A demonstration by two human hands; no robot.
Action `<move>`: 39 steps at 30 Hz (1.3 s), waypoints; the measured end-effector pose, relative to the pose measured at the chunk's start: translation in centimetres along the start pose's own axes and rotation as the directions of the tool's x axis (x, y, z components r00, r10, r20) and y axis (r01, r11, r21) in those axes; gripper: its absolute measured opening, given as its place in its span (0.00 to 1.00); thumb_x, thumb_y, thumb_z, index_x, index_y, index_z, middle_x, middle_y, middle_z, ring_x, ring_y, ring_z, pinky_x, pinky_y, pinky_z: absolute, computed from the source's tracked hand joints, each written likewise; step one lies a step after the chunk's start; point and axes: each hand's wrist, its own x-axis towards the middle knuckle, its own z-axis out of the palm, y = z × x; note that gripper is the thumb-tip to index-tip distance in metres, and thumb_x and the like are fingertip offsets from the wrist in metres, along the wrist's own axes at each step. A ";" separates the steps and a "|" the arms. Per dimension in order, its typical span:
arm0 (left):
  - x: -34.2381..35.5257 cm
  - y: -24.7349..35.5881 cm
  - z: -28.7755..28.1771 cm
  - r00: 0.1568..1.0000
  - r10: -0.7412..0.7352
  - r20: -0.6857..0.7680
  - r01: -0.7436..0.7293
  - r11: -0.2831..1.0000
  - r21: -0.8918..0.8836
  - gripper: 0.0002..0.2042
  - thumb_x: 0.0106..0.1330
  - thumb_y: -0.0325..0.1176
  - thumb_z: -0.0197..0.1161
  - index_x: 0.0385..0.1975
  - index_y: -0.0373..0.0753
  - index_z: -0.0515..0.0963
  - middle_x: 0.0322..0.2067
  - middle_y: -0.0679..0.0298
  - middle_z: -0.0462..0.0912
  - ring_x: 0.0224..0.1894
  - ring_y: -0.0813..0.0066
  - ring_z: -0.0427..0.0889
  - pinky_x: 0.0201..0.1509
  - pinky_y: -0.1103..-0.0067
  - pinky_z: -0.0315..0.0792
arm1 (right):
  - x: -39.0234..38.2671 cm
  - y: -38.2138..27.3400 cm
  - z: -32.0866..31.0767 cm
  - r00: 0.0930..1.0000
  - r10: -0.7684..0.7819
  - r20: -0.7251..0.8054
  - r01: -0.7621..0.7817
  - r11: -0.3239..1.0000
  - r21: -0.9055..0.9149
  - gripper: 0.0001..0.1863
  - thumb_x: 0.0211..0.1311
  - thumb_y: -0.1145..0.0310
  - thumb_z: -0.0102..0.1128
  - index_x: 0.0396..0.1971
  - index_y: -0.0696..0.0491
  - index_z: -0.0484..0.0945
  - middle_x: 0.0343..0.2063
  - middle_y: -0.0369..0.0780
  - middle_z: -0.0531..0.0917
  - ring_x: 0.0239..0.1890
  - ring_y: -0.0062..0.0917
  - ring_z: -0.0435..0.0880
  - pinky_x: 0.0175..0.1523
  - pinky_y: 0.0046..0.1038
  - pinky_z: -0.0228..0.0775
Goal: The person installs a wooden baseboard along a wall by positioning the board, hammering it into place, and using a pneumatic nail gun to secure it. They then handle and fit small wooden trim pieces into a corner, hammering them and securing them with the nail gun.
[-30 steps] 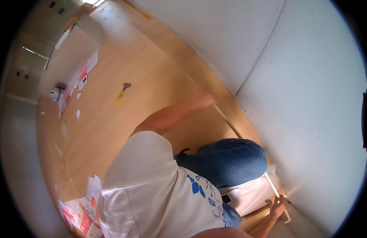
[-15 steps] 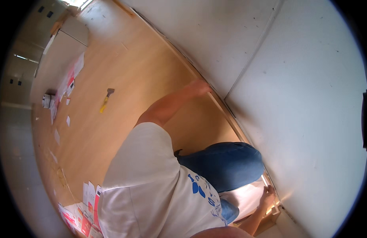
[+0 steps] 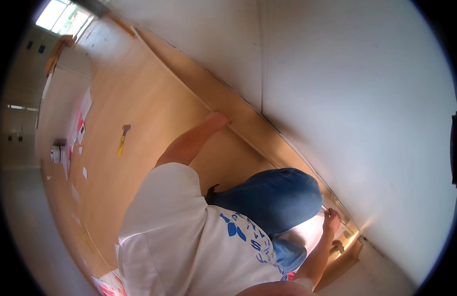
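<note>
A long, thin trim strip (image 3: pixel 189 89) runs slantwise over the wood-coloured floor, at an angle to the pale wall, with a widening gap between them toward the far end. My left hand (image 3: pixel 218 120) is closed around its middle stretch. Past my bent knee, my right hand (image 3: pixel 331 220) pinches the strip near its close end, low beside the wall. My knee hides part of the strip between the two hands. Below my right hand lies a small brownish object (image 3: pixel 337 246), too blurred to name.
A yellow-handled tool with a flat grey head (image 3: pixel 123 140) lies on the floor at left. Farther left are scattered papers (image 3: pixel 85 172) and a striped can-like container (image 3: pixel 57 154). The pale wall (image 3: pixel 337 98) rises on the right; a bright opening (image 3: pixel 65 17) is at the far left.
The strip has come away from the foot of the wall, with both hands still on it. My left hand has shifted left with it. The view has turned slightly.
</note>
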 end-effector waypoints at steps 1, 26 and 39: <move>1.0 -0.1 -0.4 0.999 0.022 -0.042 -0.023 0.999 -0.030 0.14 0.63 0.34 0.61 0.47 0.49 0.86 0.42 0.60 0.88 0.50 0.56 0.85 0.56 0.60 0.77 | -0.6 0.9 0.7 0.999 0.048 0.017 -0.048 0.999 -0.001 0.10 0.59 0.63 0.69 0.38 0.51 0.87 0.38 0.44 0.88 0.44 0.44 0.85 0.51 0.43 0.76; 10.5 13.9 -6.3 0.936 0.332 0.118 -0.335 0.942 0.008 0.14 0.72 0.40 0.58 0.50 0.45 0.84 0.43 0.50 0.88 0.44 0.46 0.87 0.50 0.59 0.80 | 4.0 1.4 1.1 0.289 0.956 -0.053 -0.380 0.165 0.910 0.35 0.68 0.63 0.62 0.68 0.60 0.58 0.61 0.59 0.76 0.63 0.53 0.76 0.68 0.43 0.69; 10.9 18.0 -6.0 0.940 0.315 0.127 -0.320 0.947 0.019 0.16 0.72 0.44 0.58 0.52 0.46 0.82 0.42 0.50 0.88 0.43 0.45 0.87 0.47 0.58 0.81 | 5.7 3.6 0.7 0.163 0.987 -0.014 -0.227 0.051 0.972 0.40 0.71 0.64 0.56 0.76 0.60 0.50 0.66 0.60 0.72 0.69 0.51 0.71 0.73 0.38 0.63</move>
